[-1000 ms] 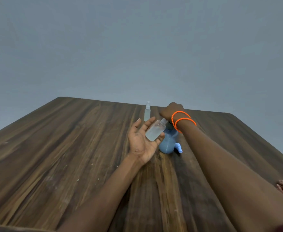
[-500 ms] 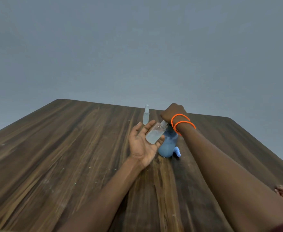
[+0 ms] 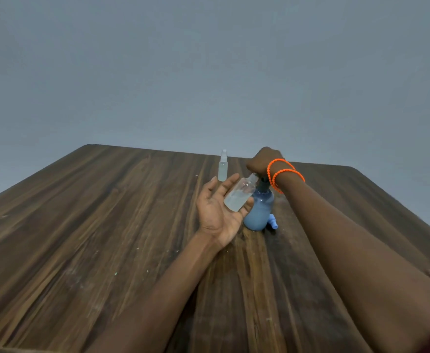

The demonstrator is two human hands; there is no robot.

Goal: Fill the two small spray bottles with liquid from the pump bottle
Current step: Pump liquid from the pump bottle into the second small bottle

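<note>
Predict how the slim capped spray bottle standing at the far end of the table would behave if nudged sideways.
The spray bottle looks tall and narrow, so it would probably tip rather than slide. It seems to be thin clear plastic, likely light. Being round, it might roll across the wooden table once down.

Views: one only, head-worn, wide-angle.
Facing: toward 12 o'clock, pitched down across a wooden table (image 3: 81, 225) to a grey wall (image 3: 209, 72).
Nearness: forearms entering from 5 and 6 o'clock, hands near centre, table's far edge just beyond.
Overlap: none to compare.
</note>
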